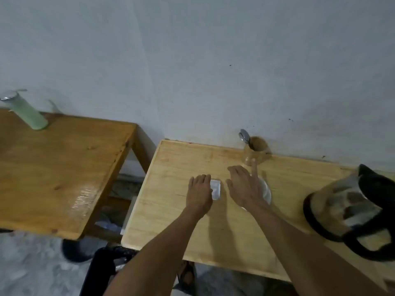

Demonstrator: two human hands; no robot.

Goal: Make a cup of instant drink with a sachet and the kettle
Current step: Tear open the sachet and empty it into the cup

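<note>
Sachet (pixel 216 189) left of saucer (pixel 266 192); kettle (pixel 350 212) far right.

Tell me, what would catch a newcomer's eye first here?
Two bare hands reach over a pale wooden table: the left hand rests on a small white sachet, the right hand hovers beside it. A glass kettle stands at the right, and a glass cup holding a spoon stands by the wall.

I see my left hand (pixel 199 192) flat on the table (pixel 171 167), fingers touching a white sachet (pixel 215 189). My right hand (pixel 243 186) hovers spread over a white saucer (pixel 266 192). Glass (pixel 255 153) with spoon (pixel 244 135) stands behind; kettle (pixel 346 208) at right.
</note>
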